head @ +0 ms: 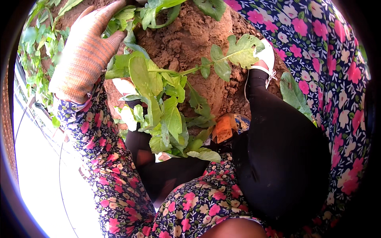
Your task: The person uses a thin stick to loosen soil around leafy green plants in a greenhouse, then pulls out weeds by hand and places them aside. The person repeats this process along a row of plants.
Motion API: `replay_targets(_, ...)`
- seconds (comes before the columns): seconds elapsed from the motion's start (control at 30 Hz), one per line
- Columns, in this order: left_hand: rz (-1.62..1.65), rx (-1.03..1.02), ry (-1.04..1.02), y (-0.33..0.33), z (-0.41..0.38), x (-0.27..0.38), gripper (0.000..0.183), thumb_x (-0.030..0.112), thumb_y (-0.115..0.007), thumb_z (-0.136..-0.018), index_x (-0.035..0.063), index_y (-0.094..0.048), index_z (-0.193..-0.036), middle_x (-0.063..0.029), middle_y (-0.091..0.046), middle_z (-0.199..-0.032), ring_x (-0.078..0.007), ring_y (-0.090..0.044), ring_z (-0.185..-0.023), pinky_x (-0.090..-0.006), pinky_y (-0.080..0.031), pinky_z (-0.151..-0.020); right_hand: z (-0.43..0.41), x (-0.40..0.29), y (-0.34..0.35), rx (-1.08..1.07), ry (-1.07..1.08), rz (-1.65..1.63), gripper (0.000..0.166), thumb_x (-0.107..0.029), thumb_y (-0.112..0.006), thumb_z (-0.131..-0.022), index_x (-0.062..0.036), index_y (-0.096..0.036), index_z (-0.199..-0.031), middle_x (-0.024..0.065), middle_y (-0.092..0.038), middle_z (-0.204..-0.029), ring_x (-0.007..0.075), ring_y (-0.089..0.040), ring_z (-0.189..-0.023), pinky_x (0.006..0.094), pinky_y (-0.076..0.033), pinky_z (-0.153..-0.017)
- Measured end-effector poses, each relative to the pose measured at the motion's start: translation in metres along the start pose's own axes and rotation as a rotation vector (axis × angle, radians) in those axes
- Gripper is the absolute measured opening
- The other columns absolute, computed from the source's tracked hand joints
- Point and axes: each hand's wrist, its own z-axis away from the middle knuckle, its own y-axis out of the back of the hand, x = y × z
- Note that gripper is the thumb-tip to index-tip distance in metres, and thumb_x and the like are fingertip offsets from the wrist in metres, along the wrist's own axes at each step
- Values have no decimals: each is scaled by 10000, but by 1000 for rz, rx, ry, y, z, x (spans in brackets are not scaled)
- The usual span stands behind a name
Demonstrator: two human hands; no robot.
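Note:
My left hand (89, 50), in an orange and grey striped knit glove, is at the upper left. Its thumb and fingers curve about the leaves of a green leafy plant (123, 16); whether they grip it is not clear. Below and right of the hand, a bunch of leafy greens (172, 116) lies between my legs, with one lobed, holed leaf (245, 50) stretching right over the soil. My right hand is out of view; the floral sleeve (315, 59) on the right runs up past the top edge.
Reddish-brown clumpy soil (190, 38) lies ahead between my feet in white footwear (266, 55). An orange object (224, 128) rests near my bent knee in black leggings (282, 148). More green plants (38, 59) grow at the left, beside thin wires (61, 172).

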Motion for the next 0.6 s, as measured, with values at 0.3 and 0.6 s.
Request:
replay_targets(0.3, -23, 60, -78, -5, -1, -8, 515, 76, -727, -773, 86, -607, -1274, -167, -675, -1153, -335, -568, -1176, -404, -409, -1072, 0, -10, 11, -101, -20, 114, 202, -122, -668, -797, -50, -706, -982, 173, -706, -921, 344, -697, -898, 440, -553, -751)
replay_targets(0.6, 15, -7, -21, -4, 2, -13, 516, 49, -701, -796, 86, -595, -1299, -128, -641, -1223, -299, -541, -1212, -389, -371, -1098, -3, -16, 16, -189, -18, 178, 201, -113, -664, -793, -50, -714, -977, 171, -709, -927, 344, -700, -904, 443, -557, -754)
